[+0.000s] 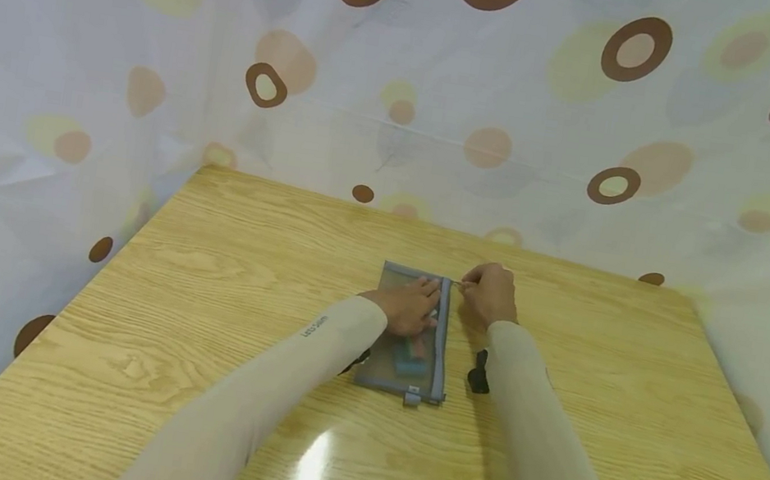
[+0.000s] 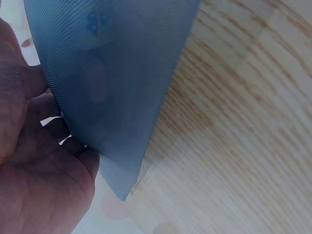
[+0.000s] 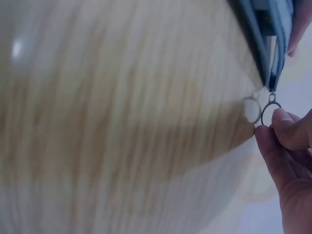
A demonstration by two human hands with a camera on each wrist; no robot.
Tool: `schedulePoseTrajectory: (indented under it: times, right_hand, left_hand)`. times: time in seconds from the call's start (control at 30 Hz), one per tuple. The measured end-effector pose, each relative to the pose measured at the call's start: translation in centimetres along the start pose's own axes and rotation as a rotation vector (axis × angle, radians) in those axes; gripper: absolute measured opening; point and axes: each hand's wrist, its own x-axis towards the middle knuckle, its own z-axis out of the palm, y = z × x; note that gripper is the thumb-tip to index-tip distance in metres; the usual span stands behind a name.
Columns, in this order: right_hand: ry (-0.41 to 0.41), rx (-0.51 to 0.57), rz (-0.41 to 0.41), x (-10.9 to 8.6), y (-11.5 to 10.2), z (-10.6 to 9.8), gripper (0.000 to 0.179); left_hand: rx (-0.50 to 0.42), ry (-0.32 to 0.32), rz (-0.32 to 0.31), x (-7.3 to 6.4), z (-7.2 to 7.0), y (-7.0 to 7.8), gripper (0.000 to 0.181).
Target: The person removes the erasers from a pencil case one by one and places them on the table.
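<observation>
A grey-blue mesh zip pouch [image 1: 381, 364] lies on the table, its zip [image 1: 442, 348] along the right side. Through the mesh show a blue and a pink item [image 1: 417, 349], blurred. My left hand [image 1: 410, 308] rests on the upper part of the pouch with fingers spread toward the zip. In the left wrist view the pouch [image 2: 112, 97] looks raised along its edge beside that palm. At the far end of the zip, my right hand [image 1: 491, 291] pinches the round ring pull [image 3: 271, 113] between thumb and fingertip. A gap shows between the zip's edges near the ring.
The wood-grain table [image 1: 238, 276] extends around the pouch on all sides. A patterned white sheet [image 1: 410, 70] with brown and yellow ovals hangs behind and beside it. A black wrist strap [image 1: 480, 374] hangs under the right sleeve. A small fabric tab [image 1: 412, 399] sticks out at the pouch's near end.
</observation>
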Motion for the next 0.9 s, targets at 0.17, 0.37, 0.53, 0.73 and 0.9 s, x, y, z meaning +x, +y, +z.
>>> schedulePoseTrajectory:
  times: [0.17, 0.37, 0.53, 0.73, 0.9]
  right_hand:
    - [-0.034, -0.065, -0.030, -0.2, 0.4, -0.3, 0.016]
    - [-0.089, -0.131, -0.058, -0.6, 0.8, -0.3, 0.020]
    - [-0.114, -0.163, -0.090, -0.9, 1.2, -0.4, 0.019]
    - [-0.067, -0.141, -0.125, -1.3, 1.5, -1.1, 0.022]
    - [0.001, -0.117, -0.159, -2.3, 1.7, -2.4, 0.023]
  left_hand:
    - [-0.019, 0.008, 0.008, -0.2, 0.0, 0.2, 0.061]
    - [-0.013, 0.018, 0.012, 0.0, 0.2, 0.4, 0.062]
    - [-0.022, 0.027, 0.023, 0.1, 0.3, 0.4, 0.063]
    - [-0.048, 0.058, 0.022, 0.0, 0.3, 0.2, 0.064]
    - [-0.060, 0.091, 0.044, -0.2, -0.2, 0.6, 0.065]
